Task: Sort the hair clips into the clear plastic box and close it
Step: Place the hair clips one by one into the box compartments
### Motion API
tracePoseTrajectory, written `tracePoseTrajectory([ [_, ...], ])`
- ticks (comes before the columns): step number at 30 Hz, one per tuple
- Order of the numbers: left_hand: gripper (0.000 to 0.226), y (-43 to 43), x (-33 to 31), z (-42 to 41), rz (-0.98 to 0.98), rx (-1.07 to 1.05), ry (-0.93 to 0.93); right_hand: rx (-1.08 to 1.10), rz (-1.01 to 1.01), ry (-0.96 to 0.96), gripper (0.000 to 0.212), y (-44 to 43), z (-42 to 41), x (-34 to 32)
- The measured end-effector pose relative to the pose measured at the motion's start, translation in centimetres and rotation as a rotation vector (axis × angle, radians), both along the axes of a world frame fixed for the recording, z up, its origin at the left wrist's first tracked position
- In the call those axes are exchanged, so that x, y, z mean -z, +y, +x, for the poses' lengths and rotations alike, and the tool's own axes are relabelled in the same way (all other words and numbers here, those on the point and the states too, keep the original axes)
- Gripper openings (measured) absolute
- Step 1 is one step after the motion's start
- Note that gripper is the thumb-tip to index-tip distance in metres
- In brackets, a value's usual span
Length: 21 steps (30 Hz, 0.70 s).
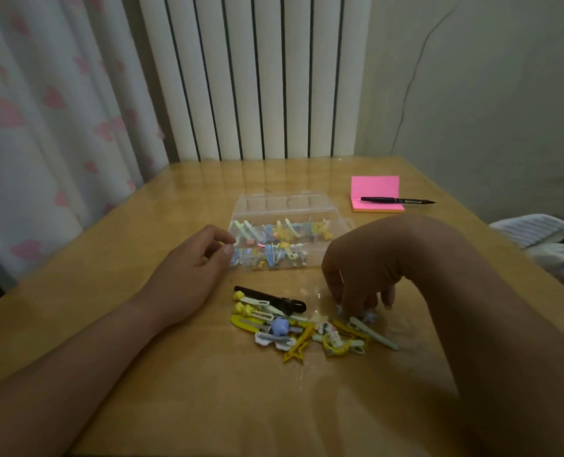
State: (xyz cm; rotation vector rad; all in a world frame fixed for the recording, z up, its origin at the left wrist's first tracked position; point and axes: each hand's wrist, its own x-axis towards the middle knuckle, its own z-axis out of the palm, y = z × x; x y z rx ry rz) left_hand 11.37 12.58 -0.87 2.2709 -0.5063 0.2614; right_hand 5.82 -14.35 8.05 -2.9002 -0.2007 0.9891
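A clear plastic box [333, 225] lies open in the middle of the table, its lid [283, 203] folded back, with several pastel hair clips inside. A loose pile of hair clips [293, 328], yellow, white and blue, lies on the table in front of it, along with a long black clip [270, 299]. My right hand [361, 272] reaches down onto the pile's right side, fingertips pinched on a small blue clip [368, 315]. My left hand [191, 268] rests at the box's left end, fingers curled with the thumb against the box corner.
A pink sticky-note pad [376, 188] with a black pen [397, 200] across it lies at the back right of the wooden table [208, 390]. A radiator and a curtain stand behind the table. Bedding shows past the right edge.
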Motion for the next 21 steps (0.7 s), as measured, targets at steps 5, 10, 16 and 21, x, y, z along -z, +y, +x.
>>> tracePoseTrajectory([
  [5, 0.012, 0.1, 0.1, 0.0, -0.016, 0.007, -0.004, -0.113, 0.221, -0.108, 0.014, -0.6, 0.2, -0.4],
  [10, 0.01, -0.2, 0.1, 0.0, 0.02, 0.002, -0.023, 0.126, 0.734, -0.821, 0.005, -1.6, 2.1, 0.0],
  [16, 0.012, -0.2, 0.1, -0.1, 0.037, -0.006, -0.042, 0.348, 0.59, -0.936, 0.013, -1.1, 4.4, 3.3],
  [21, 0.013, -0.3, 0.0, -0.1, 0.036, -0.001, -0.044, 0.328, 0.366, -0.883, 0.008, -0.5, 5.3, 4.3],
])
